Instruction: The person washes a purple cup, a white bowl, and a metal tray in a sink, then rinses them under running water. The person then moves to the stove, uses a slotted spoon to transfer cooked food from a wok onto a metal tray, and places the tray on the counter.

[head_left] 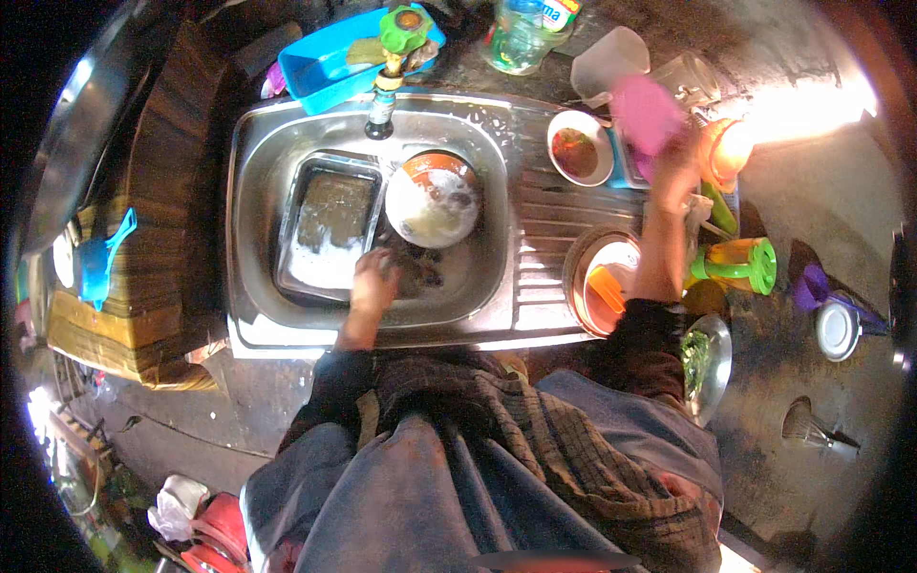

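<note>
My left hand [375,282] is in the steel sink [501,220], next to the lower right corner of a rectangular metal tray [331,215]. Its fingers look loosely apart, with no held thing showing. Beyond the fingers sits a round bowl [433,202], orange at the rim, with foamy water inside. Over the far right of the drainboard [540,220], my right hand [676,177] grips a pink plastic piece [648,115]; motion smears it, so its exact kind is unclear. Close to that hand stand a white bowl [580,148] with reddish contents and an orange round vessel [724,153].
A tap with a green handle [403,31] rises behind the sink, beside a blue basin [330,57]. A brown-rimmed dish [585,277] holds an orange piece on the drainboard. To the right are a green-lidded container [740,265] and a metal bowl of greens [712,368].
</note>
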The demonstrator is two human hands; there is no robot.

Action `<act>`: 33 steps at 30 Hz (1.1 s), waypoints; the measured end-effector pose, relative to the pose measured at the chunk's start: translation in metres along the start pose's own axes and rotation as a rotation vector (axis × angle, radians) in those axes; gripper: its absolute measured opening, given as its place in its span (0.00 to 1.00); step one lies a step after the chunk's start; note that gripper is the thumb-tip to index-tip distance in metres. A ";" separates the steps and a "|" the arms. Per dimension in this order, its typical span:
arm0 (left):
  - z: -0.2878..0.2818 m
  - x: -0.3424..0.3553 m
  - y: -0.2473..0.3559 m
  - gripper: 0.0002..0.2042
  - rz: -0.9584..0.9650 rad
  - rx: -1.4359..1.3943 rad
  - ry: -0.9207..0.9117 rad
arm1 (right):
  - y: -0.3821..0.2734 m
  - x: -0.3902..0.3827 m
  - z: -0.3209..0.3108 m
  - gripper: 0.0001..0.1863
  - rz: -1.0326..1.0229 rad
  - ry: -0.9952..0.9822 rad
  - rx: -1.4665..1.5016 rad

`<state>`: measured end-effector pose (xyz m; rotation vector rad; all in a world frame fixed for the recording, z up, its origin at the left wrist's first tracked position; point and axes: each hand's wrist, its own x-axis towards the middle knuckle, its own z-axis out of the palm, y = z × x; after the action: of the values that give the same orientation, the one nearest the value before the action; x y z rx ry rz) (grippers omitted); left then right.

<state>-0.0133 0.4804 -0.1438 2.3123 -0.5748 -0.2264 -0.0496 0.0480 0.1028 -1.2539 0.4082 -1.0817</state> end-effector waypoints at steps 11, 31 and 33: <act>0.092 0.059 0.027 0.11 0.428 0.536 -0.140 | 0.034 0.025 -0.134 0.25 -0.300 -0.384 -1.662; -0.077 0.158 0.016 0.12 -0.343 -0.693 0.141 | -0.006 -0.214 -0.092 0.13 0.905 -0.903 -0.850; -0.081 0.154 0.016 0.13 -0.404 -1.183 0.168 | 0.025 -0.280 -0.105 0.19 1.274 -0.835 -0.613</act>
<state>0.1435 0.4482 -0.0734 1.2329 0.1437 -0.4153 -0.2539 0.2195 -0.0351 -1.4452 0.7381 0.6931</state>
